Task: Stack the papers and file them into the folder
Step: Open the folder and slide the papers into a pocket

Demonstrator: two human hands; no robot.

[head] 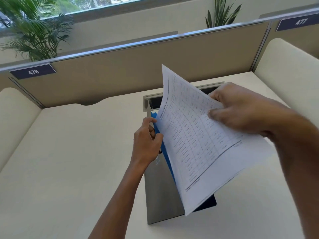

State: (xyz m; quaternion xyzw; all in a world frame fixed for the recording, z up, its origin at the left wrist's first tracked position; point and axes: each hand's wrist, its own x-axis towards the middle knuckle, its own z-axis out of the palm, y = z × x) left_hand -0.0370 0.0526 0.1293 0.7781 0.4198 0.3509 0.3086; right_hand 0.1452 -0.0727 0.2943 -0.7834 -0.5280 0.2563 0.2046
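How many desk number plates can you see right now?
2. The plate 476 hangs at the left end of the back partition; the plate 477 hangs on the neighbouring partition, top right. More may lie outside the frame.

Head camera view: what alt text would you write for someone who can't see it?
A person's right hand holds a sheaf of printed papers, while the left hand grips the edge of a blue folder beneath them. Below is a cream desk, backed by a beige partition labelled 476.
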